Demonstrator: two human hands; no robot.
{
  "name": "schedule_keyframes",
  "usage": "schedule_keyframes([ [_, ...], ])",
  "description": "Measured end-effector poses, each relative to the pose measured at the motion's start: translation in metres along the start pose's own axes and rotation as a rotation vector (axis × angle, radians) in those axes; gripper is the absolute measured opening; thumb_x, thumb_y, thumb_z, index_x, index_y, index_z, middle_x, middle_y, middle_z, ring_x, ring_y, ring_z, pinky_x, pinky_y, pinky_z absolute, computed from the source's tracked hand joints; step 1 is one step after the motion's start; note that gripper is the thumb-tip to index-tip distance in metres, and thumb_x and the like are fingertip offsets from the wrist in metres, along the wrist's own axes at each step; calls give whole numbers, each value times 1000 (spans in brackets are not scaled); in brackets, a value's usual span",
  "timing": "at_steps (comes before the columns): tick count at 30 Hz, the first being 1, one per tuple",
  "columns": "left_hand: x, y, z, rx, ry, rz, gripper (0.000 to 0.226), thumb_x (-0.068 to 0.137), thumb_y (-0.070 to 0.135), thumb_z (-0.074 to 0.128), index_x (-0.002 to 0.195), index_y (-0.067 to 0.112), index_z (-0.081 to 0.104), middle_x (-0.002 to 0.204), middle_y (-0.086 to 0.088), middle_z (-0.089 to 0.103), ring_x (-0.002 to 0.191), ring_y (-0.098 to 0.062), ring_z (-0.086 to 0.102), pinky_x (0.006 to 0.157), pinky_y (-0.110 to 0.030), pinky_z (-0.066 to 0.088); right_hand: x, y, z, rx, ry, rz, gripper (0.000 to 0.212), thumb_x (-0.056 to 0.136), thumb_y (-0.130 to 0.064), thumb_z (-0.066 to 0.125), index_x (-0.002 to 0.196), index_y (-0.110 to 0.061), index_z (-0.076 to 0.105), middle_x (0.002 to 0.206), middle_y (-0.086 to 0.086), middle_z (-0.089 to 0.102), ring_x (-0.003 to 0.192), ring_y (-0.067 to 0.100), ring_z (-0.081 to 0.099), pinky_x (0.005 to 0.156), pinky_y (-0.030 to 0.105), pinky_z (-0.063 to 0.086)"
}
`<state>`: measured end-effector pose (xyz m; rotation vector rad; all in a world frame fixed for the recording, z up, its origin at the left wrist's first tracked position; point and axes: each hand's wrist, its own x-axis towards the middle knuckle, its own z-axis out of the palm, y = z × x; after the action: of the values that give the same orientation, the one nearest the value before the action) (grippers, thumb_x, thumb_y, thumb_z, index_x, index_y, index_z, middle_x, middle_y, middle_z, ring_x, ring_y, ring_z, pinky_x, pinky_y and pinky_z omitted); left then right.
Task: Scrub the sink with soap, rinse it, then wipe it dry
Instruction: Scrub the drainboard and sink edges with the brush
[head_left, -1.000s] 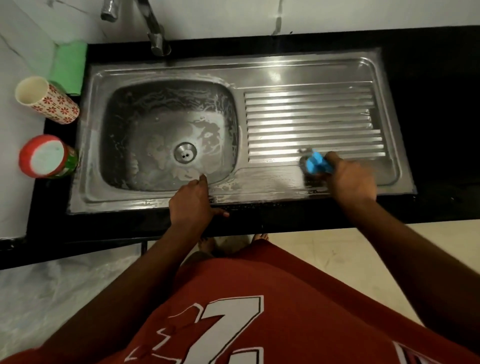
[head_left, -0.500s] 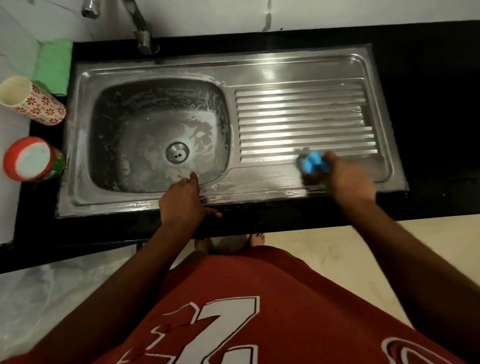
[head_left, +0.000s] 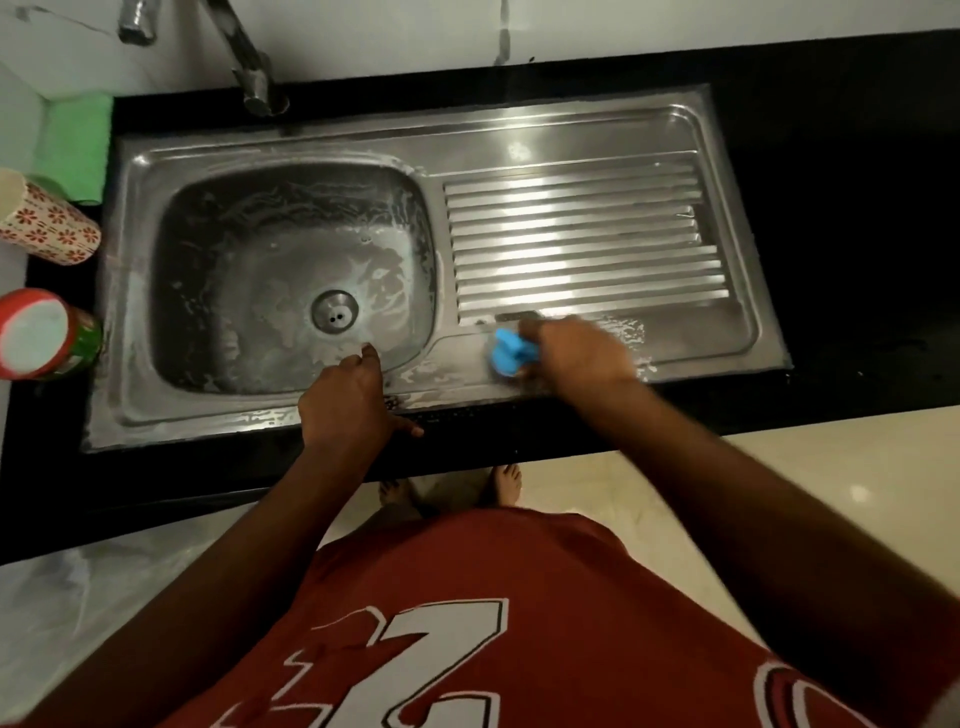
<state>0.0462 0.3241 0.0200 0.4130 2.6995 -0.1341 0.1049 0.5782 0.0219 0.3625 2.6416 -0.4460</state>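
A steel sink (head_left: 135, 332) with a soapy basin and a ribbed drainboard (head_left: 582, 244) is set in a black counter. My right hand (head_left: 576, 353) grips a blue scrubber (head_left: 511, 353) and presses it on the flat front strip of the drainboard, just right of the basin. Soap film lies around it. My left hand (head_left: 348, 400) rests on the sink's front rim, fingers reaching over the basin edge and thumb out on the counter. A drain (head_left: 335, 310) sits in the basin's middle.
A tap (head_left: 249, 67) hangs over the basin's back edge. At the left stand a flowered cup (head_left: 47, 228), a red-lidded container (head_left: 41, 335) and a green cloth (head_left: 78, 145). Black counter (head_left: 857, 208) extends to the right. My bare feet show below.
My right hand has slid the blue scrubber leftward along the drainboard's front strip, toward the basin. My left hand has stayed on the front rim.
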Motion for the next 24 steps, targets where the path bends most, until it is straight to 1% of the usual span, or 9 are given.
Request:
schedule_keyframes([
  [4, -2, 1, -2, -2, 3, 11, 140, 46, 78, 88, 157, 12, 35, 129, -11, 65, 115, -34, 64, 78, -43, 56, -20, 119, -60, -149, -177, 232, 58, 75, -53, 82, 126, -34, 64, 121, 9, 69, 109, 30, 66, 93, 38, 52],
  [7, -2, 1, -2, 1, 2, 7, 140, 47, 78, 88, 158, 11, 34, 130, -11, 64, 116, -33, 64, 79, -43, 56, -13, 149, -84, -211, -294, 262, 57, 76, -52, 83, 125, -26, 69, 121, 9, 70, 107, 29, 66, 89, 34, 51],
  [9, -3, 1, -1, 0, -2, 7, 140, 47, 78, 88, 158, 11, 35, 129, -12, 65, 115, -34, 64, 78, -43, 56, 1, 125, -80, -210, -323, 200, 54, 78, -48, 82, 124, -24, 69, 119, 8, 71, 105, 28, 66, 84, 32, 48],
  [11, -3, 3, -1, -6, -7, 7, 140, 46, 76, 90, 157, 11, 35, 129, -12, 65, 115, -34, 64, 78, -43, 56, 14, 75, -64, -171, -319, 88, 49, 80, -47, 80, 122, -26, 69, 118, 7, 71, 105, 28, 65, 87, 34, 50],
  [14, 1, 7, -3, -7, -9, 19, 140, 46, 74, 91, 157, 11, 35, 128, -12, 65, 113, -34, 64, 78, -43, 55, 16, -6, -27, 12, -241, -76, 41, 77, -50, 80, 110, -30, 68, 102, -2, 66, 98, 23, 64, 76, 31, 45],
  [16, 1, 13, -4, -14, -8, 27, 140, 45, 76, 91, 156, 12, 36, 127, -12, 65, 113, -33, 64, 78, -42, 55, 8, -24, -13, 84, -180, -76, 37, 77, -48, 80, 109, -35, 65, 94, -8, 57, 96, 21, 63, 73, 30, 41],
  [18, -1, 23, -3, -45, -16, 35, 139, 43, 77, 90, 155, 13, 39, 128, -11, 66, 114, -33, 65, 79, -42, 56, -2, 2, -17, 115, -155, 6, 40, 78, -46, 80, 114, -34, 65, 98, -4, 61, 99, 23, 64, 77, 32, 46],
  [21, -5, 38, 0, -84, -15, 73, 136, 44, 73, 93, 155, 14, 41, 131, -11, 65, 118, -34, 64, 82, -43, 56, -19, 84, -42, 63, -124, 216, 48, 80, -44, 81, 123, -28, 66, 117, 7, 69, 108, 29, 65, 91, 35, 51],
  [24, -4, 46, 0, -70, -8, 98, 136, 45, 69, 95, 156, 14, 39, 131, -8, 64, 118, -33, 63, 80, -43, 56, -46, 162, -55, -120, 46, 454, 38, 92, -35, 71, 128, -27, 64, 114, 12, 69, 100, 32, 67, 86, 42, 56],
])
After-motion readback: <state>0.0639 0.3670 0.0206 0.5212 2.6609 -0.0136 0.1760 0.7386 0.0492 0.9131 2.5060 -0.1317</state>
